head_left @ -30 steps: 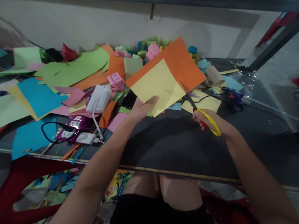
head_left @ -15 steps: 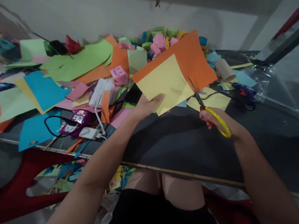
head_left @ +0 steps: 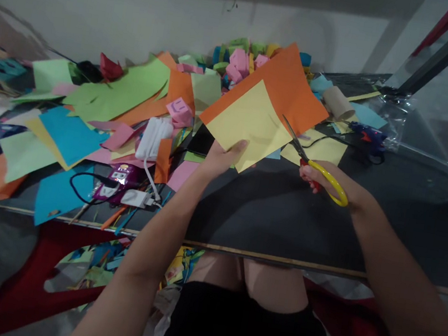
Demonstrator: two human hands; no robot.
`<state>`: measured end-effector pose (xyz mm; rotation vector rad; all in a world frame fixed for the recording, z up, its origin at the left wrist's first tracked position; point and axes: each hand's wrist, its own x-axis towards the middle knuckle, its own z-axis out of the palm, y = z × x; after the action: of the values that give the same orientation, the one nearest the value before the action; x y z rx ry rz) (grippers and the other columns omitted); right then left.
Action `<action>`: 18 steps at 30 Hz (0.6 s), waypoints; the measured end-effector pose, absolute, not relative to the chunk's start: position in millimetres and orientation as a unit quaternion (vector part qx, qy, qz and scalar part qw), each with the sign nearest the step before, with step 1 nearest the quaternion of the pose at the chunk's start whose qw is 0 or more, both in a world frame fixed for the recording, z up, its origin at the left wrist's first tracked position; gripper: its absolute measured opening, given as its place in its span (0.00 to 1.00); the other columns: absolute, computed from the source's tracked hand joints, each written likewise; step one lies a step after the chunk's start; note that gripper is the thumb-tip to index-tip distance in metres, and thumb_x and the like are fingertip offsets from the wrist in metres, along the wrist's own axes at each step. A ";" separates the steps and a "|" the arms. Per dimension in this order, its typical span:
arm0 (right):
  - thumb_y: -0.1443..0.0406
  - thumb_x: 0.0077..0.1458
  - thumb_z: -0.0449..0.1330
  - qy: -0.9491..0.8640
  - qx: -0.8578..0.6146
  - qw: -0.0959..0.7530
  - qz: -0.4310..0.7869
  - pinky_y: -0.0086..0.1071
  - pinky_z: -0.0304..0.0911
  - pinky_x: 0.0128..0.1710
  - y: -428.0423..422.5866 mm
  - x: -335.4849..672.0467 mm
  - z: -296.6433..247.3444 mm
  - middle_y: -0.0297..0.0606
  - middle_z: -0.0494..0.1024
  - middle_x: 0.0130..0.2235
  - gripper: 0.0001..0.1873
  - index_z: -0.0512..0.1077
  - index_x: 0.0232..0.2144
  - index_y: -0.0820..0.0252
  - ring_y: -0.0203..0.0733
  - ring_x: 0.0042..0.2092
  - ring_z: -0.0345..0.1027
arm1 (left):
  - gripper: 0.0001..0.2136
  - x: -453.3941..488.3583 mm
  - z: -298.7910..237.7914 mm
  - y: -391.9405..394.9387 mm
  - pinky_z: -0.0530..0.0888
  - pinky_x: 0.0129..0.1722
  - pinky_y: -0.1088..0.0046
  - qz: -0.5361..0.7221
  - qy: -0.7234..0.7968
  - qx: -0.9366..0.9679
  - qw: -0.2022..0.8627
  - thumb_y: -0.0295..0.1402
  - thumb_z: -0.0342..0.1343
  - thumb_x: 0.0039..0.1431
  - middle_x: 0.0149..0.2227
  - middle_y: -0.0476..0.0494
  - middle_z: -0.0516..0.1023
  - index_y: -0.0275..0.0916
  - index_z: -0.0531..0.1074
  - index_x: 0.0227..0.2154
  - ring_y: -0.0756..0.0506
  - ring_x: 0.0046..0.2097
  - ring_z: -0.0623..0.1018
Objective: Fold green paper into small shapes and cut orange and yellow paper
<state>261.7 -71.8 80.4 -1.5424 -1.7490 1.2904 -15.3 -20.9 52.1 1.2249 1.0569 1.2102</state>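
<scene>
My left hand (head_left: pixel 220 159) pinches the lower corner of a yellow paper sheet (head_left: pixel 249 124) that lies over an orange sheet (head_left: pixel 286 87), both held up above the dark table (head_left: pixel 284 216). My right hand (head_left: pixel 326 183) grips yellow-handled scissors (head_left: pixel 313 161); their blades touch the right edge of the yellow sheet.
Loose coloured paper sheets (head_left: pixel 73 134) cover the left of the table, with a white power strip (head_left: pixel 150 137), a purple device (head_left: pixel 119 180) and a black cable. Folded paper pieces (head_left: pixel 240 61) pile at the back. A cardboard roll (head_left: pixel 337 103) and blue glue gun (head_left: pixel 369 136) lie right.
The view has shifted slightly; the sheets and scissors sit a little higher and further right in the picture. Both hands keep the same hold on them.
</scene>
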 end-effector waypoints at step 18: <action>0.34 0.48 0.64 -0.600 -0.624 0.246 0.436 0.28 0.61 0.17 -73.3 260.3 77.2 0.37 0.72 0.25 0.34 0.70 0.24 0.59 0.32 0.22 0.62 | 0.30 -15.0 50.8 -22.4 0.85 0.42 0.61 0.514 0.441 0.505 0.535 0.40 0.68 0.55 0.42 0.35 0.82 0.37 0.67 0.58 0.29 0.55 0.80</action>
<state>260.3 -73.3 77.2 -1.7019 -1.6370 1.1900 -15.0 -22.4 50.8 1.2029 1.0497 1.2249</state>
